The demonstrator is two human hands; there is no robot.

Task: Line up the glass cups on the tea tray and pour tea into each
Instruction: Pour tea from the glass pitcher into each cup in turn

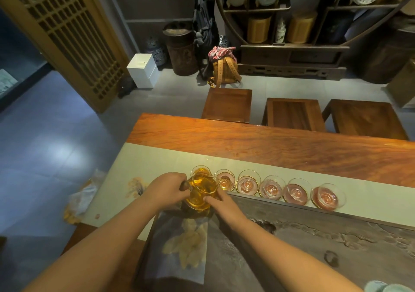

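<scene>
A glass pitcher (201, 193) of amber tea is held over the left end of the dark stone tea tray (314, 242). My left hand (167, 189) grips its dark handle. My right hand (219, 199) rests its fingers against the pitcher's right side. Its spout is tipped toward the second glass cup (225, 180). The leftmost cup (201, 171) holds amber tea. Several more glass cups, among them one near the middle (248, 182) and the last one (328, 197), stand in a row on the pale runner (157, 161) along the tray's far edge.
The long wooden table (269, 143) lies beyond the runner. Three wooden stools (294, 113) stand past its far edge. A cloth with a leaf pattern (184, 246) lies on the tray's left part. A pale green object (381, 287) shows at the bottom right corner.
</scene>
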